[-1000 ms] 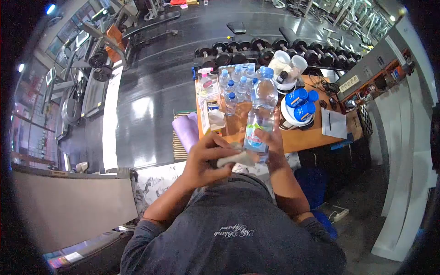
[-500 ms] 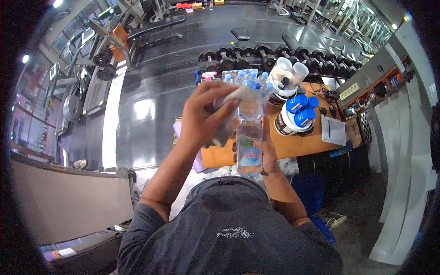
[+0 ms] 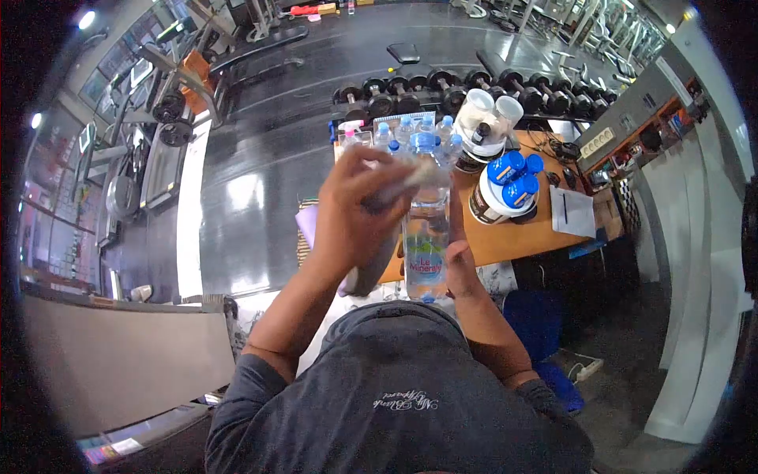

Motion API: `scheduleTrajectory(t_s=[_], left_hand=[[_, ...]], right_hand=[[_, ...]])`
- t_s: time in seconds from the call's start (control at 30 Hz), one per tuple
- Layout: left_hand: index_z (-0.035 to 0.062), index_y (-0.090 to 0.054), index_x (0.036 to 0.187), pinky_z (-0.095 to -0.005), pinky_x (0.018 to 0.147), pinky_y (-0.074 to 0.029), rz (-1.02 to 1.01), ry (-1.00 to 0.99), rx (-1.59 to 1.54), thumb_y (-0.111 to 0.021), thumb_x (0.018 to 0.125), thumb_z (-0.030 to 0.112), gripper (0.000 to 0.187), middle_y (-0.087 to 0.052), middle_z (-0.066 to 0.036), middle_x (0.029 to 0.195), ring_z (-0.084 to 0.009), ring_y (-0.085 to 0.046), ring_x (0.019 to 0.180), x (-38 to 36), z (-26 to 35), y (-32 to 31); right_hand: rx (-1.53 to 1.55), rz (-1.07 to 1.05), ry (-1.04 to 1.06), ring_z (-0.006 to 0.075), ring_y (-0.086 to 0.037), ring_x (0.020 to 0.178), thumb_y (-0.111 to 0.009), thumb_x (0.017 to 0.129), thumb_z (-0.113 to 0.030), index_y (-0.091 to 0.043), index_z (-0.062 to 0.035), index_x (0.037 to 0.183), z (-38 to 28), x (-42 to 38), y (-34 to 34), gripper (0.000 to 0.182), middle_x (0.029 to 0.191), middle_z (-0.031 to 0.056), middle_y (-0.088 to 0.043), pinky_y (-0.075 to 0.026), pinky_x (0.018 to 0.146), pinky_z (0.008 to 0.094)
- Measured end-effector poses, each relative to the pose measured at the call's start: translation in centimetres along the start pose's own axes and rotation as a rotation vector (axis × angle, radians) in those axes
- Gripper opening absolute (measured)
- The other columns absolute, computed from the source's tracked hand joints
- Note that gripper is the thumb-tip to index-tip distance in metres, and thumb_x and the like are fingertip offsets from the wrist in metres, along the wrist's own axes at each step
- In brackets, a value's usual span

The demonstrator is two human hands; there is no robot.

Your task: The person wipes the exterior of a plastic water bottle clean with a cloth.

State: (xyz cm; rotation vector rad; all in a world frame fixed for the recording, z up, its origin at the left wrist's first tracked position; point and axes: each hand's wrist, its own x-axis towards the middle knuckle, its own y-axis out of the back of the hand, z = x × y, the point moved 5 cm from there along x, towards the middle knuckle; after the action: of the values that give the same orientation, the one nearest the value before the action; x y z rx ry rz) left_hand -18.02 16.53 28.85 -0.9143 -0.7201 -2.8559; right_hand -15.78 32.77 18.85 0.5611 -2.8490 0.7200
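Note:
My right hand (image 3: pixel 464 272) grips a clear plastic water bottle (image 3: pixel 426 245) with a blue cap, its thumb along the side and its fingers mostly hidden behind. The bottle stands upright in front of my chest, its printed label facing me. In my left hand (image 3: pixel 359 205) is a greyish cloth (image 3: pixel 426 172), pinched between thumb and fingers and pressed to the bottle's upper part. A loose end of the cloth hangs below the hand, blurred by motion.
Several more water bottles (image 3: pixel 404 126) stand behind on the wooden table (image 3: pixel 497 245). To their right are a tub with clear containers (image 3: pixel 482 118), a white tub (image 3: pixel 493 209) topped with blue-lidded jars (image 3: pixel 509 170), and a paper with a pen (image 3: pixel 572 212). Dumbbells (image 3: pixel 482 83) line a rack beyond.
My left hand and the cloth have moved slightly down against the bottle, and the cloth's loose end has swung lower. My right thumb has shifted off the label to the bottle's side.

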Motion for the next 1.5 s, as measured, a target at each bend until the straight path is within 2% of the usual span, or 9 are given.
scheduleTrajectory(t_s=[0.47,0.53,0.73,0.87,1.0,1.1,1.23,1.33,1.5], left_hand=[[0.0099,-0.080,0.110,-0.0358,0.082,-0.056,-0.209,0.066,0.005,-0.085,0.069,0.004,0.042,-0.064,-0.010,0.103,-0.0259,-0.068,0.094,-3.6,0.0,-1.4],[0.0095,-0.080,0.108,-0.0349,0.082,-0.056,-0.065,0.069,-0.010,-0.086,0.069,0.005,0.040,-0.065,-0.011,0.104,-0.0248,-0.068,0.094,-3.1,-0.8,-1.1],[0.0115,-0.080,0.112,-0.0360,0.084,-0.055,-0.111,0.072,-0.030,-0.088,0.066,0.005,0.047,-0.061,-0.009,0.100,-0.0255,-0.065,0.093,-5.9,-1.2,-3.3],[0.0141,-0.080,0.113,-0.0374,0.085,-0.054,-0.387,0.037,-0.169,-0.087,0.065,0.003,0.050,-0.059,-0.008,0.103,-0.0254,-0.063,0.095,-9.2,-0.5,-4.0],[0.0167,-0.079,0.115,-0.0373,0.085,-0.055,-0.255,0.019,-0.163,-0.086,0.067,0.005,0.050,-0.062,-0.008,0.106,-0.0245,-0.065,0.096,-7.9,-1.1,-2.5],[0.0162,-0.079,0.115,-0.0366,0.082,-0.055,-0.205,0.004,-0.059,-0.087,0.067,0.007,0.049,-0.062,-0.009,0.107,-0.0250,-0.065,0.093,-7.1,-1.3,-2.5],[0.0159,-0.079,0.116,-0.0364,0.077,-0.055,-0.319,-0.008,-0.156,-0.087,0.069,0.006,0.049,-0.060,-0.008,0.101,-0.0263,-0.064,0.091,-9.3,-0.7,-3.5],[0.0117,-0.078,0.118,-0.0355,0.079,-0.054,-0.479,-0.046,-0.214,-0.086,0.072,0.011,0.046,-0.060,-0.009,0.099,-0.0258,-0.064,0.090,-10.2,-1.0,-3.0],[0.0076,-0.080,0.112,-0.0339,0.081,-0.053,-0.386,-0.052,-0.323,-0.085,0.073,0.010,0.039,-0.063,-0.009,0.097,-0.0237,-0.065,0.091,-9.9,-1.6,-1.5]], right_hand=[[0.087,0.083,-0.034,0.0318,-0.056,0.130,-0.043,0.086,-0.083,-0.003,-0.0289,0.167,0.5,-0.4,0.0,0.105,0.154,0.0164,-0.044,-0.052,0.104,0.0452],[0.127,0.011,-0.098,0.0303,-0.051,0.135,-0.048,0.089,-0.079,-0.004,-0.0228,0.167,0.7,-0.9,0.2,0.106,0.158,0.0143,-0.038,-0.047,0.109,0.0449],[-0.028,0.224,0.152,0.0301,-0.064,0.117,-0.042,0.091,-0.080,-0.002,-0.0256,0.167,0.9,1.3,1.4,0.101,0.150,0.0139,-0.049,-0.059,0.090,0.0431],[0.087,0.237,0.011,0.0305,-0.071,0.105,-0.037,0.094,-0.078,-0.009,-0.0225,0.166,1.2,0.7,2.7,0.095,0.142,0.0140,-0.056,-0.063,0.083,0.0432],[0.490,0.015,-0.274,0.0307,-0.067,0.113,-0.037,0.093,-0.079,-0.027,-0.0110,0.161,6.0,-0.8,5.9,0.097,0.143,0.0158,-0.056,-0.061,0.089,0.0461],[0.038,0.317,-0.092,0.0305,-0.069,0.108,-0.044,0.099,-0.070,-0.029,-0.0091,0.159,7.2,-0.5,8.1,0.087,0.140,0.0196,-0.057,-0.060,0.091,0.0452],[0.035,0.291,0.091,0.0306,-0.069,0.106,-0.058,0.098,-0.058,-0.019,-0.0191,0.163,2.2,1.1,4.4,0.085,0.137,0.0210,-0.057,-0.062,0.085,0.0447],[0.022,0.184,0.067,0.0289,-0.070,0.103,-0.074,0.093,-0.047,0.002,-0.0253,0.166,-0.4,1.3,2.9,0.108,0.127,0.0171,-0.059,-0.063,0.076,0.0399],[0.168,0.219,-0.018,0.0291,-0.072,0.099,-0.075,0.090,-0.020,-0.029,-0.0080,0.152,0.9,1.4,3.6,0.078,0.126,0.0188,-0.061,-0.065,0.076,0.0430]])
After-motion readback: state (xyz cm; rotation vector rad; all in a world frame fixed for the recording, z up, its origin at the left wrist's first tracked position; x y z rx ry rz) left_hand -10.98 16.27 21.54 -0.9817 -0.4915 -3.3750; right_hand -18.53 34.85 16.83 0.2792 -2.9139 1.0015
